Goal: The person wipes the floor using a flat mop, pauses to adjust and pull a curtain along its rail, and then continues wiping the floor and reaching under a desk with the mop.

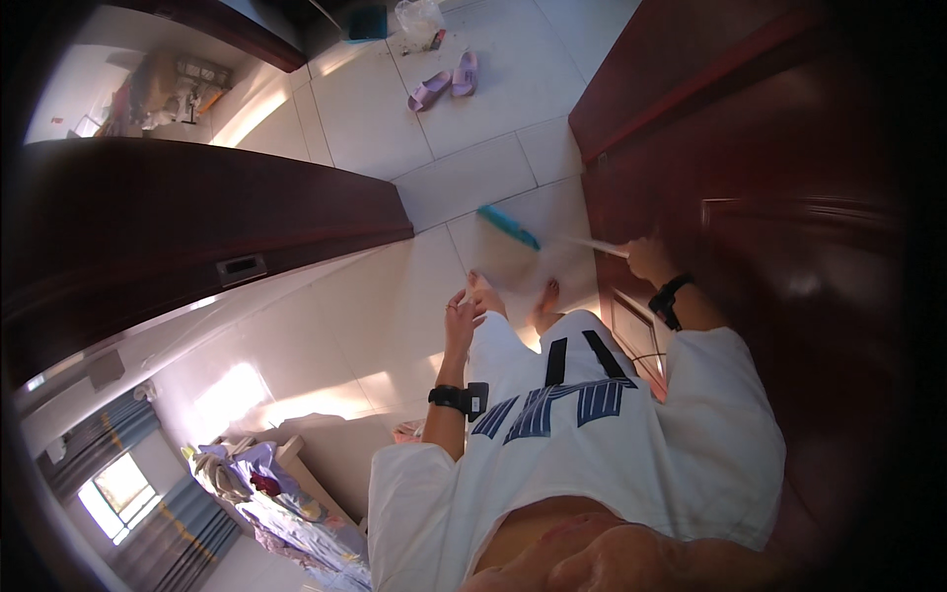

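Observation:
My right hand [649, 259] is closed around the pale handle of a broom. The broom's teal head [509, 226] is low over the light floor tiles, ahead of my bare feet; whether its bristles touch the floor I cannot tell. Part of the handle is blurred. My left hand [464, 309] hangs in front of my left leg, its fingers apart and slightly bent, holding nothing. Farther ahead, a pair of pink slide sandals [446, 83] lies on the tiles. Beyond them are a crumpled clear plastic bag [420, 22], small debris and a teal dustpan [367, 24].
A dark red wooden door [740, 244] stands close on my right. On the left is a dark red door frame [222, 200] with a metal strike plate [241, 269]. Behind to the left, clothes and bedding [288, 510] lie on a bed near a curtained window.

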A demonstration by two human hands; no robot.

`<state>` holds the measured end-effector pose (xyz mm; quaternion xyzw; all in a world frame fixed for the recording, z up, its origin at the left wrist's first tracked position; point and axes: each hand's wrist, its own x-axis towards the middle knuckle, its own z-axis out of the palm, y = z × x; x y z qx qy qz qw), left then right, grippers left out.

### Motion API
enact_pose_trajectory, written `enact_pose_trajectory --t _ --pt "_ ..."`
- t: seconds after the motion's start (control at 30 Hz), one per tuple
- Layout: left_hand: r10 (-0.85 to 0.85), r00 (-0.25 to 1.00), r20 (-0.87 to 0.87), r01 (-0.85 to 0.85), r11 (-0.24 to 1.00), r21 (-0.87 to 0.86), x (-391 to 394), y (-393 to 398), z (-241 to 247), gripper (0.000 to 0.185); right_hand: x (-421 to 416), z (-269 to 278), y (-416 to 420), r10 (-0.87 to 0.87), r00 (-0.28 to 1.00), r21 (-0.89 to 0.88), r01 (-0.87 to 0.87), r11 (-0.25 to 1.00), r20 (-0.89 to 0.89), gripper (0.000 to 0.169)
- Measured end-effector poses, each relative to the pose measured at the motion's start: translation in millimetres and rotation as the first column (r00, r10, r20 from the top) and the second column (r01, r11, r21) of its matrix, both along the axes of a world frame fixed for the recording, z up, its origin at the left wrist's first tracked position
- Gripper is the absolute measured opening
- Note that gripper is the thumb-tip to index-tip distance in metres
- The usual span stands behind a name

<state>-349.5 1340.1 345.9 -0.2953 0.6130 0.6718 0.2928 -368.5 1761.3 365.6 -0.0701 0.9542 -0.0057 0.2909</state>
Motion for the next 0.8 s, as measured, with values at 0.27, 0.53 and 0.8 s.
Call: enact_pose_trajectory --t 0.27,0.53,0.8 --pt "-0.024 0.999 0.038 0.023 1.0 0.009 -43 -25 -7 0.044 -108 -4 -32 -0.278 0.955 0.139 0.291 0.947 -0.102 0.026" --pt "-0.127 0.992 -0.006 0.127 0.991 0.032 -161 -44 -12 0.043 -77 -29 -76 -0.542 0.811 -0.147 0.522 0.84 -0.221 0.034" --pt "-0.296 0.954 0.047 0.29 0.951 0.107 -249 -31 -26 0.045 -28 28 -95 -0.678 -0.067 -0.137 0.961 -0.242 0.732 0.01"
